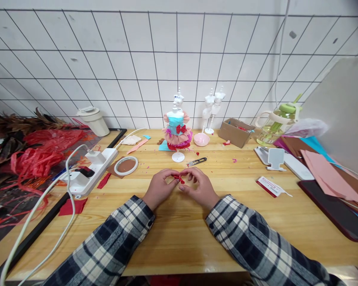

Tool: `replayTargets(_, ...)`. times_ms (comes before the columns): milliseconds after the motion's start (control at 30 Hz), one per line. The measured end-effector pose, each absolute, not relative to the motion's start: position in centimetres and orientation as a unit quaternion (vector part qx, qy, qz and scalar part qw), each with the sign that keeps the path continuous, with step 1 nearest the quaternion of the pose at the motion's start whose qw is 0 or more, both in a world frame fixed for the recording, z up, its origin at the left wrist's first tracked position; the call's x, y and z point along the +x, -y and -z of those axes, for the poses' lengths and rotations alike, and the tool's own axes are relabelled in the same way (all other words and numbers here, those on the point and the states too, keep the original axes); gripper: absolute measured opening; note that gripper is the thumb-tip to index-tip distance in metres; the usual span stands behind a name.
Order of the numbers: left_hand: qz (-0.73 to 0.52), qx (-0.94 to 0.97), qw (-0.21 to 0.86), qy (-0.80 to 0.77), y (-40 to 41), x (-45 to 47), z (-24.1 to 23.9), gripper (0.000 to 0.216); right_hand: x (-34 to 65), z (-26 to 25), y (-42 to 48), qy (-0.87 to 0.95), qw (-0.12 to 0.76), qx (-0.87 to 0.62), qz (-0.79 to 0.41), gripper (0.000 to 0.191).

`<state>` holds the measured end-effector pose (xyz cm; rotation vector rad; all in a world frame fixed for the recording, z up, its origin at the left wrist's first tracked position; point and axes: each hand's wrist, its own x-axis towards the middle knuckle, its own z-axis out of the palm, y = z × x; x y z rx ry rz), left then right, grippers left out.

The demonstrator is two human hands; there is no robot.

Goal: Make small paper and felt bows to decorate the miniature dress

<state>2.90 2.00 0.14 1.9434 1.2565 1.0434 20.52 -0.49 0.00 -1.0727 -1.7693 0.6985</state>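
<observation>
Between my two hands, over the middle of the table, is a small piece of red crepe paper, folded or twisted. My left hand pinches its left side between thumb and fingers. From the right, my right hand has its thumb and forefinger closed at the same piece. Just beyond stands a miniature dress form in a blue bodice with a red bow and a ruffled pink and red skirt. Thread snips lie on the wood between it and my right hand.
At left are a white power strip with cables, a tape roll and red paper scraps. A pink bowl, bare white dress forms and a cardboard box stand behind. A drink bottle and paper sheets are at right.
</observation>
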Motion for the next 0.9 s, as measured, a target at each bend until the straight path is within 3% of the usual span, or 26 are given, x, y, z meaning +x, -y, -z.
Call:
replayTargets(100,-0.393,0.737,0.283,-0.472,-1.89,2.96,-0.31,0.018,20.44,-0.14,0.54,0.732,0.454,-0.442,-0.250,0.034)
replayTargets(267,-0.383,0.750,0.282,-0.460,-1.64,3.15,-0.80,0.014,20.41,0.16,0.34,0.728,0.457,-0.469,-0.199,0.009)
replayTargets(600,-0.374,0.767,0.289,-0.434,-1.59,3.30,-0.58,0.014,20.40,0.50,0.21,0.723,0.441,-0.497,-0.188,0.006)
replayTargets(900,-0.385,0.699,0.447,-0.404,-1.67,3.10,-0.34,0.022,20.88,0.28,0.53,0.740,0.424,-0.507,-0.125,0.009)
